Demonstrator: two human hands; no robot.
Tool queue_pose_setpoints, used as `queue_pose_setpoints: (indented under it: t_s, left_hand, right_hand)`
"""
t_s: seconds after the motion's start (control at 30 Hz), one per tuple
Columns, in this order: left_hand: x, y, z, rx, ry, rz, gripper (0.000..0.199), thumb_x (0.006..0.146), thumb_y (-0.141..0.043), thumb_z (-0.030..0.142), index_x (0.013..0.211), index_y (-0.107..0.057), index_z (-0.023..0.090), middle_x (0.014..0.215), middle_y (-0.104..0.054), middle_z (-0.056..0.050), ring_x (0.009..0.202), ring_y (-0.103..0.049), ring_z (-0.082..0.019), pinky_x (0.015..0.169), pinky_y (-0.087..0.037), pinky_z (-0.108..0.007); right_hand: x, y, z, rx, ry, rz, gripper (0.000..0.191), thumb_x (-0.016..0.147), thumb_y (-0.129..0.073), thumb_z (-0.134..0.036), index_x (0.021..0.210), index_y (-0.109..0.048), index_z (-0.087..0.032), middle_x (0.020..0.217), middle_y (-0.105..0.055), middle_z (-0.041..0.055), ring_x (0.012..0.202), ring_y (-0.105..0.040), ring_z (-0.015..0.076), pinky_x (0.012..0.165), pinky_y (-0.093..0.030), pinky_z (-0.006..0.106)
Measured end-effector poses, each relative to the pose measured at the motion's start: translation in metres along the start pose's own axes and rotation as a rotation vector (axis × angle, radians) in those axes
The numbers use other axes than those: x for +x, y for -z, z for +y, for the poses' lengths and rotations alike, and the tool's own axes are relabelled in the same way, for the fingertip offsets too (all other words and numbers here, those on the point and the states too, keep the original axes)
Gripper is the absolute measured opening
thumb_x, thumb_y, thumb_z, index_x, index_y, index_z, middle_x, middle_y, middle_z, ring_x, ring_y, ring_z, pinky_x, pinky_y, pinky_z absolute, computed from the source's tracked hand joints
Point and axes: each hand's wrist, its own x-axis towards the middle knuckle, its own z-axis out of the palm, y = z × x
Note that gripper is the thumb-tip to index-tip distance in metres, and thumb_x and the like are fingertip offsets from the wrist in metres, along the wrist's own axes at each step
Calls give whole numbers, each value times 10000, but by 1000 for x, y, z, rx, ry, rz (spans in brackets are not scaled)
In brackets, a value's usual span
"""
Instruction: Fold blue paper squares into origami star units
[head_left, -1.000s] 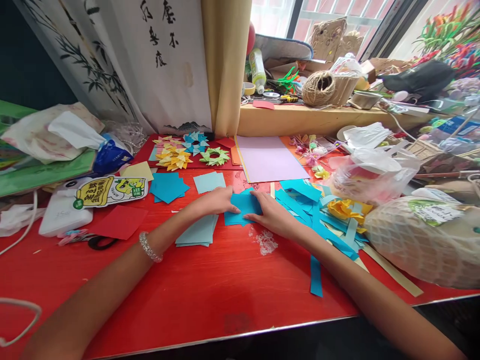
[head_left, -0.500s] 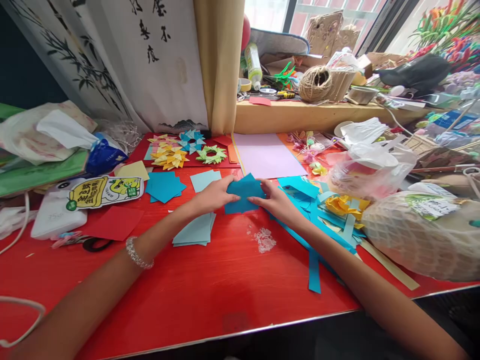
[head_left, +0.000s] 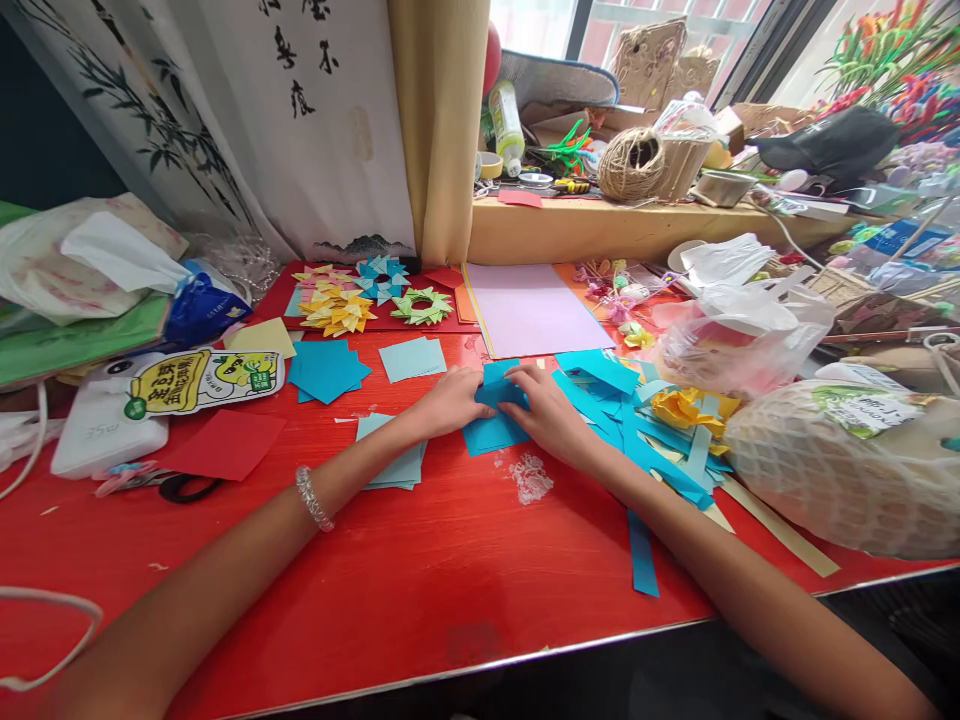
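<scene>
Blue paper squares [head_left: 495,433] are held low over the red table, between my two hands. My left hand [head_left: 455,398] pinches their left edge, while the fingers of my right hand [head_left: 546,408] curl over the right side. How many sheets are in the hold I cannot tell. Left of them, partly behind my left forearm, lies a stack of pale blue squares [head_left: 394,462]. Farther back are a smaller pale blue stack [head_left: 412,360] and a fanned stack of blue squares [head_left: 328,370]. Blue paper strips [head_left: 643,553] lie by my right forearm.
Folded paper wreaths [head_left: 382,279] lie at the back beside a lilac sheet [head_left: 536,310]. A red paper sheet [head_left: 232,443] and black-handled scissors [head_left: 190,488] are at left. A netted bag [head_left: 832,475] and a crumpled plastic bag [head_left: 750,340] crowd the right.
Both hands have come down and nearer with the blue paper, which now shows a lower part tilted toward me. My left forearm has shifted right, over the pale blue stack.
</scene>
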Motion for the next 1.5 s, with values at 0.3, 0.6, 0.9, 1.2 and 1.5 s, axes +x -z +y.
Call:
queue_pose_setpoints:
  t_s: [0.3, 0.6, 0.9, 1.2, 1.5]
  left_hand:
    - [-14, 34, 19, -202, -109, 269, 108, 813, -526, 292, 815, -543, 185, 948, -527, -37, 886, -500, -174, 776, -416, -299]
    - [-10, 13, 7, -523, -110, 296, 462, 689, -382, 16, 1121, -414, 175, 1204, -494, -91, 1120, -498, -159, 897, -449, -288]
    - [-10, 6, 5, -533, -13, 234, 476, 724, -426, 67, 1188, -386, 166, 1193, -535, -97, 1105, -519, -175, 959, -418, -344]
    - [-15, -6, 12, -481, 81, 162, 552, 744, -438, 95, 1272, -292, 157, 1209, -479, -113, 1140, -473, -209, 983, -391, -370]
    - [-21, -5, 28, -362, 100, 76, 549, 777, -439, 100, 1292, -264, 182, 1072, -539, -87, 1096, -491, -246, 968, -399, -420]
  right_hand:
    - [3, 3, 0, 624, -49, 183, 433, 872, -494, -350, 1276, -386, -241, 1239, -559, 74, 1128, -541, 220, 985, -420, 412]
    - [0, 0, -8, 429, -101, 147, 502, 821, -568, -292, 1259, -346, -189, 1170, -585, 109, 1060, -578, 221, 919, -444, 383]
    - [2, -3, 0, 477, -148, 199, 168, 861, -429, -251, 1017, -469, -201, 950, -590, 55, 869, -564, 184, 829, -463, 350]
    - [1, -7, -6, 470, -172, 127, 248, 835, -415, -245, 1074, -369, -198, 1077, -525, 96, 1005, -511, 205, 932, -411, 387]
    - [2, -9, -4, 451, -160, 129, 210, 847, -390, -255, 1050, -380, -202, 1041, -567, 95, 991, -540, 218, 949, -405, 426]
